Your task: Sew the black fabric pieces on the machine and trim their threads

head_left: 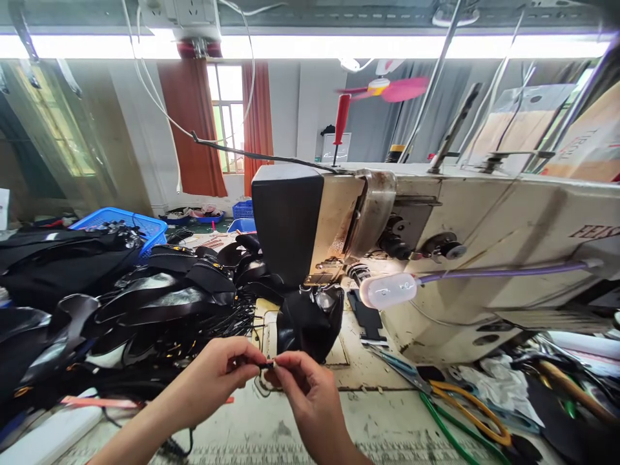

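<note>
Close in front of the sewing machine (290,219), my left hand (230,371) and my right hand (310,391) meet with fingertips almost touching. Between thumb and forefinger, both pinch a small black piece (266,365), thin like a cord or narrow strip; its exact kind is too small to make out. Just behind my fingers, a black shiny workpiece (310,326) sits under the machine's head, and its upper end is hidden by the machine. Part of a dark cord (186,445) shows below my left forearm.
Black sewn pieces (179,290) are heaped at left, before a blue basket (155,227). Scissors with orange handles (472,407) and a green-handled tool (443,429) lie at right. A lit lamp (390,290) hangs beside the machine head. A ruler strip (290,454) runs along the table's front.
</note>
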A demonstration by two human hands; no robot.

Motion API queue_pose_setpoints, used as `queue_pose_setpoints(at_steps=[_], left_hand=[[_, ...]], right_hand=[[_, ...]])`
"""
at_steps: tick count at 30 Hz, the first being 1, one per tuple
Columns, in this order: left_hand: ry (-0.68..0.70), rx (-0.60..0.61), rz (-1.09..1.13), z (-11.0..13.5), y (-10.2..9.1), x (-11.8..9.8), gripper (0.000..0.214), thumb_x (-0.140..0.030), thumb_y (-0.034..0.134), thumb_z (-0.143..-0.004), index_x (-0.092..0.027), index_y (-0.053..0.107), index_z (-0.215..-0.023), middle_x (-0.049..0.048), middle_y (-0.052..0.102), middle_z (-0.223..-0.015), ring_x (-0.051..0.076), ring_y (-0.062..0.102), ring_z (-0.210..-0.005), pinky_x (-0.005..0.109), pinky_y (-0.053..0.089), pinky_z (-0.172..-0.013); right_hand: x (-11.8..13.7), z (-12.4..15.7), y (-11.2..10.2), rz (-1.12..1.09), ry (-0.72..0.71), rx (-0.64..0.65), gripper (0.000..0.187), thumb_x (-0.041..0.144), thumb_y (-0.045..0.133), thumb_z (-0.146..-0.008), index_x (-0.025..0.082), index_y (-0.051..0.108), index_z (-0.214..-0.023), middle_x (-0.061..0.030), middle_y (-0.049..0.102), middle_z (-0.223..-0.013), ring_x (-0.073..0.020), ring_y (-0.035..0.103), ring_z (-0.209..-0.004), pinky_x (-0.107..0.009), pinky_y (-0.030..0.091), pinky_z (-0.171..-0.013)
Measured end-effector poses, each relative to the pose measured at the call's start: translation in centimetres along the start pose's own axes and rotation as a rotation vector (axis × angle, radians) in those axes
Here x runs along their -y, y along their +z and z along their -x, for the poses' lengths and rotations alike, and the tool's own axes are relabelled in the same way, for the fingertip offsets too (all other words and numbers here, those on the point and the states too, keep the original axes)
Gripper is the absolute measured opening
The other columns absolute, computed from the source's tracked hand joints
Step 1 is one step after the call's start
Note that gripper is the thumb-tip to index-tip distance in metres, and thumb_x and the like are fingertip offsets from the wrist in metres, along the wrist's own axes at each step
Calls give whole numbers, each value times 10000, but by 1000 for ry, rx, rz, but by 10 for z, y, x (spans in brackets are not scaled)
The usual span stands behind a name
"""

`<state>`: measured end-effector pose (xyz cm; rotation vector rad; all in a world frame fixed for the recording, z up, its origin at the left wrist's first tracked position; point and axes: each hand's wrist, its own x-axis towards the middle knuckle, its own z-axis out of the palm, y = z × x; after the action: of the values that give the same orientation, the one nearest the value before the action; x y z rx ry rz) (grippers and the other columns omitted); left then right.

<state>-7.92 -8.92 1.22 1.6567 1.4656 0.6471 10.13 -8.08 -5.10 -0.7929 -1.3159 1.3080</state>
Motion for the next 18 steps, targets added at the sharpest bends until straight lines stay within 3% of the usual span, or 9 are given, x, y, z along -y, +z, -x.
queue_pose_setpoints(at_steps=[4,8,12,18], left_hand=[[-28,25,21,2,2,-9,225,-363,579,-760,-192,684,-861,-12,598,-689,120,503,-610,200,438,-510],[-90,53,56,1,3,-16,272,-412,547,-774,-157,621,-712,-45,505,-563,81,417,-497,200,382,-484],[-120,121,199,0,4,-14,306,-447,556,-764,-153,568,-680,-33,553,-571,55,381,-412,202,275,-426],[-171,150,299,-1,5,-9,324,-468,595,-746,-150,560,-693,-42,536,-548,41,336,-400,201,198,-417]], right_hand=[[2,1,-2,48,13,17,315,480,639,-841,166,652,-818,-59,681,-720,-180,667,-686,-276,552,-650],[13,1,-1,32,154,55,387,542,637,-816,159,598,-780,-26,634,-654,-113,564,-554,-205,457,-500],[22,-1,0,-46,280,89,470,616,669,-743,160,557,-751,-1,600,-596,-78,470,-440,-194,394,-411],[21,-2,-1,-68,305,101,494,634,673,-723,157,548,-738,1,602,-583,-63,444,-402,-188,357,-386]])
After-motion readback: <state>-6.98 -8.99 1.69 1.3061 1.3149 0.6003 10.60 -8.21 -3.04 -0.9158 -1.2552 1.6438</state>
